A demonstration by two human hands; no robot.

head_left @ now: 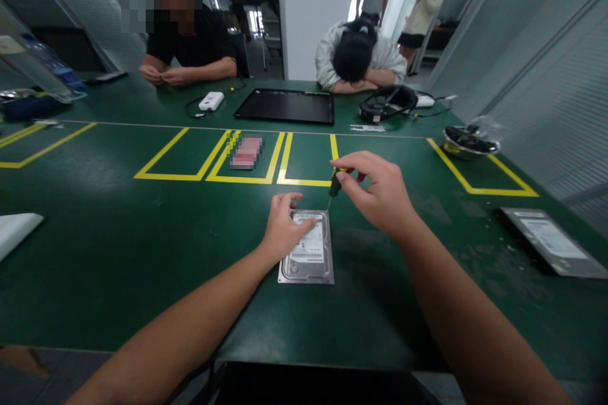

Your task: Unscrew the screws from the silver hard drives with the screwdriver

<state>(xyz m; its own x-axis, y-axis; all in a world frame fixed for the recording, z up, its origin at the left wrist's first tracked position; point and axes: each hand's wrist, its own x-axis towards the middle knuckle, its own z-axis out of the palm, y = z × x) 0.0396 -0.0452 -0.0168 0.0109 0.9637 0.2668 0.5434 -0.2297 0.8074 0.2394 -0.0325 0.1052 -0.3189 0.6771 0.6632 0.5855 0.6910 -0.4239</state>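
A silver hard drive point(311, 269) with a white label lies flat on the green table, straight in front of me. My left hand point(285, 228) rests on its left side, fingers apart, with the thumb across the label and the other fingers around the far left edge. Above the drive's far right corner, my right hand point(375, 186) is closed on a screwdriver point(335, 185) with a dark and yellow handle. The screwdriver stands nearly upright, its thin tip at that corner. Whether the tip sits in a screw is too small to tell.
Another hard drive point(551, 240) lies at the right. A metal bowl point(470, 142) with dark items stands behind it. Farther back are a black panel point(287, 106), a coiled black cable point(389, 101) and a white adapter point(211, 100). Two people sit across the table point(142, 253).
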